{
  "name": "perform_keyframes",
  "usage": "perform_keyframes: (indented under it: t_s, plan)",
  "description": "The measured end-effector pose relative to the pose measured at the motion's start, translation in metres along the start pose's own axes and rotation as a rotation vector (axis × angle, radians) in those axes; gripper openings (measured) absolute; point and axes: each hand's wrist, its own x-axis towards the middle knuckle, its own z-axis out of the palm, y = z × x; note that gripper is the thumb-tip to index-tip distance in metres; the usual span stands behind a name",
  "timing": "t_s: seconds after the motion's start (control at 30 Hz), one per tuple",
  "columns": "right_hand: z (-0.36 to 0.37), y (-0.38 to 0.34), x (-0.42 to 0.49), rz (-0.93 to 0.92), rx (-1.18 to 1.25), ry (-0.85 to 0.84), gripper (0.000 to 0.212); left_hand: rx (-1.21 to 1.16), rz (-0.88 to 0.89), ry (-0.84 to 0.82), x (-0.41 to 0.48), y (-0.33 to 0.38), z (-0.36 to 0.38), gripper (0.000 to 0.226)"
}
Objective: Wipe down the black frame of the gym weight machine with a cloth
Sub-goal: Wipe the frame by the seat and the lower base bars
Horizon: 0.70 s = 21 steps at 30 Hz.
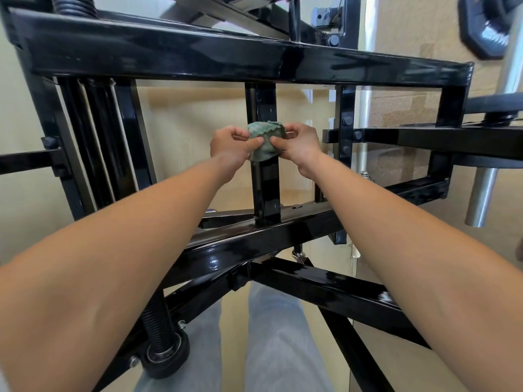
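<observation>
The black frame point(198, 55) of the weight machine fills the view: a glossy top crossbar, a lower beam point(283, 230) running beneath both forearms, and braces angling down toward the floor. It is rigid painted steel, heavy and fixed, so it should take firm rubbing without shifting; its gloss suggests a slick surface that a cloth will slide over easily. To the right a chrome bar point(481, 193) hangs down, and a coil spring point(158, 321) sits at lower left.

Between the crossbar and the beam stands a central upright post point(266, 188). Both hands meet at its upper half. The left hand point(230, 148) has its fingers curled, thumb pinching one edge of the cloth; the right hand point(300, 145) mirrors it, thumb and fingers pinching the opposite edge.

The green cloth point(264, 137) is bunched between them, against or just in front of the post; whether it wraps fully round cannot be told. It is soft, light and limp, so it is best held by its two ends, as here, and kept taut against the post's faces.
</observation>
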Motion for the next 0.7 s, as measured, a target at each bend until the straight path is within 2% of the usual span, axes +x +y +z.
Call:
perform_keyframes:
  t_s: [0.2, 0.37, 0.43, 0.5, 0.6, 0.7]
  plan:
    - [-0.008, 0.032, -0.012, 0.098, -0.127, -0.128, 0.03, 0.172, -0.119, -0.125, -0.017, -0.025, -0.003, 0.036]
    - [-0.011, 0.052, -0.026, 0.233, -0.373, -0.275, 0.061, 0.489, -0.224, -0.312, -0.037, -0.039, -0.001, 0.046]
    - [-0.01, 0.051, -0.029, 0.225, -0.485, -0.311, 0.073, 0.57, -0.236, -0.357, -0.043, -0.041, 0.001, 0.047]
    - [-0.009, 0.049, -0.029, 0.204, -0.528, -0.315, 0.076, 0.638, -0.211, -0.361, -0.044, -0.04, 0.001, 0.047]
    - [-0.012, 0.05, -0.027, 0.175, -0.473, -0.268, 0.064, 0.678, -0.124, -0.316, -0.042, -0.036, -0.002, 0.043]
    - [-0.016, 0.049, -0.026, 0.094, -0.329, -0.124, 0.033, 0.557, -0.072, -0.233, -0.037, -0.034, -0.005, 0.041]
